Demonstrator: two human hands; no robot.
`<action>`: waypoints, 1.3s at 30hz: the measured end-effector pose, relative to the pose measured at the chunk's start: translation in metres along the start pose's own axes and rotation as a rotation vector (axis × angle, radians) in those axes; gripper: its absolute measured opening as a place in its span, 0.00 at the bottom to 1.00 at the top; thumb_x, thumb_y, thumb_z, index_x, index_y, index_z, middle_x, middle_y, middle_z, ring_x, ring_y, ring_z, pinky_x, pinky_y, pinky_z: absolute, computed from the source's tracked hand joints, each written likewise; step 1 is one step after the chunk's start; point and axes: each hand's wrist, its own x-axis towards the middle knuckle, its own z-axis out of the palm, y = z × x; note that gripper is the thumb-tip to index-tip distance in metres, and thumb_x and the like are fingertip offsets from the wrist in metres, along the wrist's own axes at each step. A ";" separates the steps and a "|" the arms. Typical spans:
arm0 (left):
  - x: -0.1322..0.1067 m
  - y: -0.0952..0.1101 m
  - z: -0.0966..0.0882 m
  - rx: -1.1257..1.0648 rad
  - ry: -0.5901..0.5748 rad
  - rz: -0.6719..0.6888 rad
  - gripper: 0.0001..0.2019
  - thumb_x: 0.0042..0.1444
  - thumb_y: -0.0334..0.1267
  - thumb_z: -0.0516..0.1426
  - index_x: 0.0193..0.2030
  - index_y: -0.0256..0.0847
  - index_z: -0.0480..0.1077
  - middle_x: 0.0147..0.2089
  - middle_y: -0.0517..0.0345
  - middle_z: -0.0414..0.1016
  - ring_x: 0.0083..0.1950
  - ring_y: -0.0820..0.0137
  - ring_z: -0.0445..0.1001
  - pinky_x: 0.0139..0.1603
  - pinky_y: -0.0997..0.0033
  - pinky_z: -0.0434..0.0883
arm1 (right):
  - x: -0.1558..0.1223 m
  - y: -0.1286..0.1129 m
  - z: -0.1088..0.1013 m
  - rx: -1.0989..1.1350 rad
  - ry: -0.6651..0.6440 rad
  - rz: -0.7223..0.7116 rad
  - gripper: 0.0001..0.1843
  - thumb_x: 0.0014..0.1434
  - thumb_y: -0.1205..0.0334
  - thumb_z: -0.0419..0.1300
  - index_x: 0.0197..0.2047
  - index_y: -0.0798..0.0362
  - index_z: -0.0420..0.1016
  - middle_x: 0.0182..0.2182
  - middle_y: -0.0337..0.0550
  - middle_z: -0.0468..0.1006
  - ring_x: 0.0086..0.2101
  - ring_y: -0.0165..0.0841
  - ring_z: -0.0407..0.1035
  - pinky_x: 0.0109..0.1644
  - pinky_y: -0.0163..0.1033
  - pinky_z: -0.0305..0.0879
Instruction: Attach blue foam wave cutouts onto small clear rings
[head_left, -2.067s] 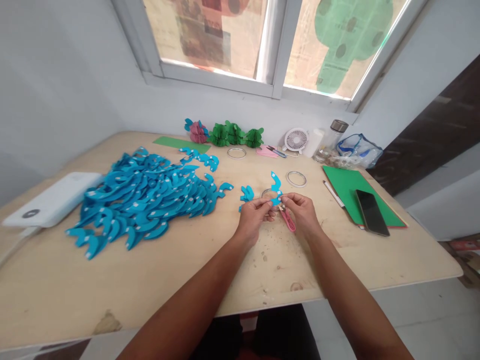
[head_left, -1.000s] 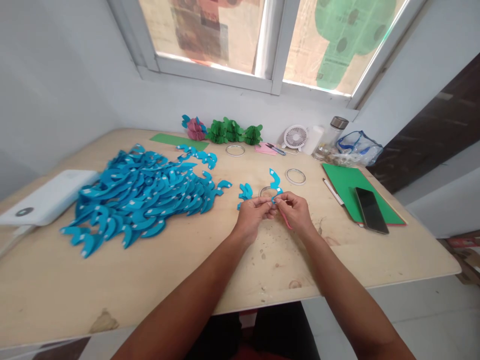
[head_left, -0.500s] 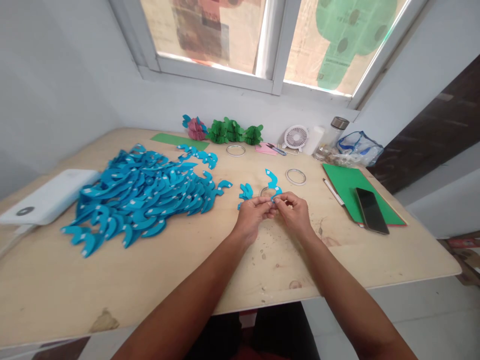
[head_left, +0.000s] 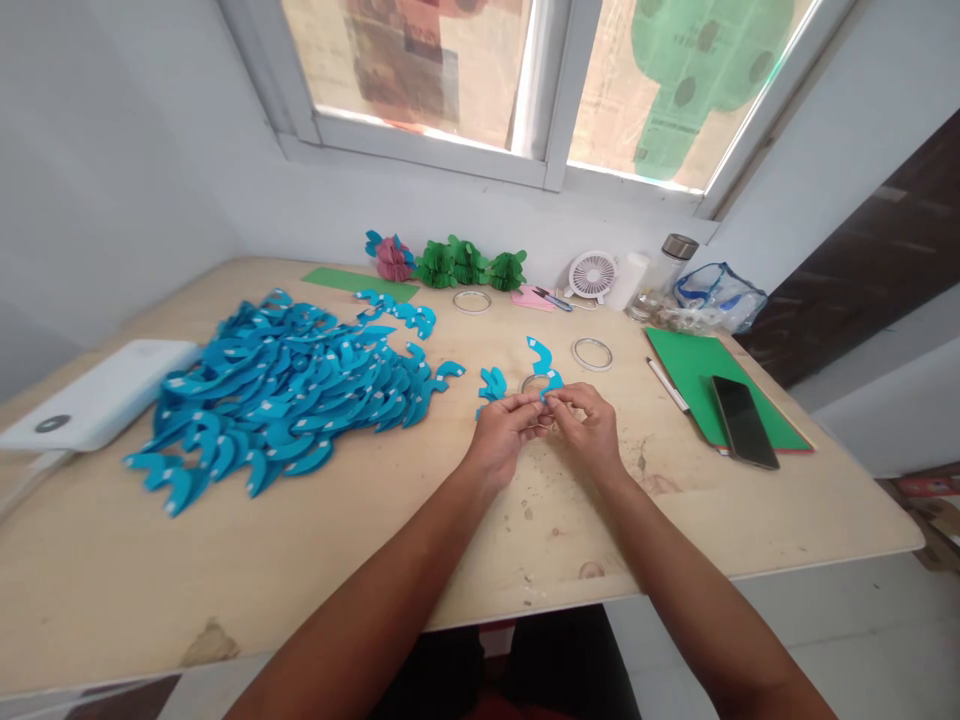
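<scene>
Over the middle of the wooden table [head_left: 420, 540], my left hand [head_left: 504, 432] and my right hand [head_left: 589, 425] meet fingertip to fingertip. Both pinch the lower end of one curved blue paper cutout [head_left: 543, 362] that sticks up between them. A small stack of blue cutouts [head_left: 491, 385] lies just left of my left hand. A clear tape ring [head_left: 534, 383] lies behind the fingers. The pink tool is not visible; whether my right hand hides it I cannot tell.
A big pile of blue cutouts [head_left: 285, 390] covers the table's left half, beside a white box [head_left: 97, 392]. At the right lie a green folder [head_left: 712, 385] with a phone [head_left: 742, 420] and a pen [head_left: 667, 386]. Tape rings [head_left: 592, 353], a fan [head_left: 592, 276] and paper decorations [head_left: 465, 265] line the back.
The pink tool seen under my right hand earlier has gone out of sight. My right hand has closed in on my left, and the blue cutout has tilted slightly left.
</scene>
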 end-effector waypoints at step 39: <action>0.003 0.000 0.000 0.047 0.017 0.041 0.08 0.38 0.32 0.64 0.29 0.34 0.75 0.27 0.54 0.75 0.29 0.73 0.72 0.34 0.72 0.68 | 0.001 0.009 0.005 0.588 -0.140 0.370 0.06 0.50 0.59 0.63 0.31 0.52 0.75 0.26 0.37 0.76 0.27 0.29 0.69 0.35 0.35 0.65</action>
